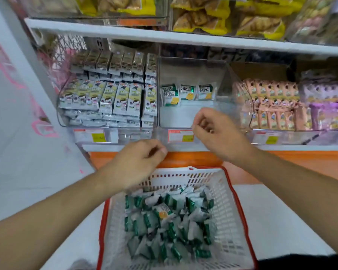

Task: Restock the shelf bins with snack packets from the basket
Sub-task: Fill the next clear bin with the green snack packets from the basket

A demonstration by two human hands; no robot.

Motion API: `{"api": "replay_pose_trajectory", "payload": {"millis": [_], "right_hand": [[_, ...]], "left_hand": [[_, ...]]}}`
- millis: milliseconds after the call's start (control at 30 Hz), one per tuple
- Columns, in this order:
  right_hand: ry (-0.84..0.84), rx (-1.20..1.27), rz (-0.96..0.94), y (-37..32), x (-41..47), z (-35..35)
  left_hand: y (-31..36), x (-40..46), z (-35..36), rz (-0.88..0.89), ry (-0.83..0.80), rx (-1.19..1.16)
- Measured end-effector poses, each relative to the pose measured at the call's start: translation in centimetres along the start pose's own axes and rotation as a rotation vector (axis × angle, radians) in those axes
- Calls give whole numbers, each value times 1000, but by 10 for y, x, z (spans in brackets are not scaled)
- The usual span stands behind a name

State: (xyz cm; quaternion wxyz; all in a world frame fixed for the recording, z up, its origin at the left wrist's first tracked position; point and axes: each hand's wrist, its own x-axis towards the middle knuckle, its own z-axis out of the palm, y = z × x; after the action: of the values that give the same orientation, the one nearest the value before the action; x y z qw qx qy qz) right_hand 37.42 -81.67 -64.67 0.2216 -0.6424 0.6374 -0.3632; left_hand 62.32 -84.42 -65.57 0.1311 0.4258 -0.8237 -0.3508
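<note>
Centre of the frame, the clear middle bin stands mostly bare, just a few green snack packets at its back, full bins pressing either side. Both hands hover at its front lip: left hand loosely curled, holding nothing; right hand likewise curled and empty. Lower centre, the red-rimmed basket holds heaped packets.
</note>
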Motion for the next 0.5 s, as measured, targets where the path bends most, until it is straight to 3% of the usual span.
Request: {"api": "replay_pose_trajectory", "payload": {"millis": [200, 300, 367, 500], "right_hand": [[-721, -573, 172, 67, -87, 74], [-941, -698, 345, 113, -110, 102], [-938, -701, 467, 138, -121, 118], [-714, -610, 621, 163, -131, 148]], "left_hand": [[-78, -21, 24, -288, -183, 477], [-116, -30, 33, -475, -252, 614], [-133, -34, 42, -534, -357, 654], [-150, -32, 60, -518, -518, 650]]}}
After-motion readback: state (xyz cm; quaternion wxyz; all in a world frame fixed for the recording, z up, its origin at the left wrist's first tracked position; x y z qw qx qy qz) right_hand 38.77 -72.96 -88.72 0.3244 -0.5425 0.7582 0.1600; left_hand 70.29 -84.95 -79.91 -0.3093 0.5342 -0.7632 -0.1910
